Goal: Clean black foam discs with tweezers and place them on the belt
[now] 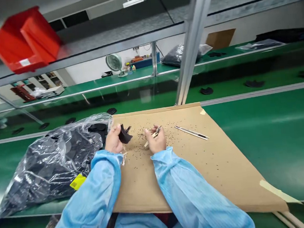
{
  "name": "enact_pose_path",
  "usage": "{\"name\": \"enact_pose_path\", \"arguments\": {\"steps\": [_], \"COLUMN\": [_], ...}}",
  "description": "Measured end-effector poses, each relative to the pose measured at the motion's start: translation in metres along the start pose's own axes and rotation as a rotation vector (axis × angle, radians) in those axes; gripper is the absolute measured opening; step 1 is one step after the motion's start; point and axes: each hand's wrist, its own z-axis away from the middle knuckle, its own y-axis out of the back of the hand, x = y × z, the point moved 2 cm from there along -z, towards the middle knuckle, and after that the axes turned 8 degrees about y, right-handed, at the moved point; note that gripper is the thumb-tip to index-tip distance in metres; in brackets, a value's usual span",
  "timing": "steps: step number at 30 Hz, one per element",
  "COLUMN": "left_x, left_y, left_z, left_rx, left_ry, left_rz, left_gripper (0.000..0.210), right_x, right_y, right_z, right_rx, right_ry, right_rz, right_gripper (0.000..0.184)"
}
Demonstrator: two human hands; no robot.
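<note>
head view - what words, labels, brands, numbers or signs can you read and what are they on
No text can be read here.
Yellow label on the clear plastic bag: dark print, too small to read.
White label on the red bin: too blurred to read.

Remote head-camera view: I see a green tabletop (273, 128), a slanting metal post (196, 39) and a long gray shelf (123, 24); behind them, a second tabletop (91, 84), white wall (84, 71) and light fixture (133, 2).
</note>
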Motion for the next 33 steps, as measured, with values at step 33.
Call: {"name": "enact_pose_path", "arguments": {"steps": [33], "left_x": [-0.034], "left_y": [0.028], "left_z": [0.007], "left_rx": [-0.133], "left_ry": [0.305], "left_rz": [0.204], "left_gripper": [0.028], "right_x": [-0.014], "right_y": [-0.003], "right_z": [0.016], "right_rx": [-0.688], "right_ry": [0.585], "right_rz": [0.683], "right_gripper": [0.042]}}
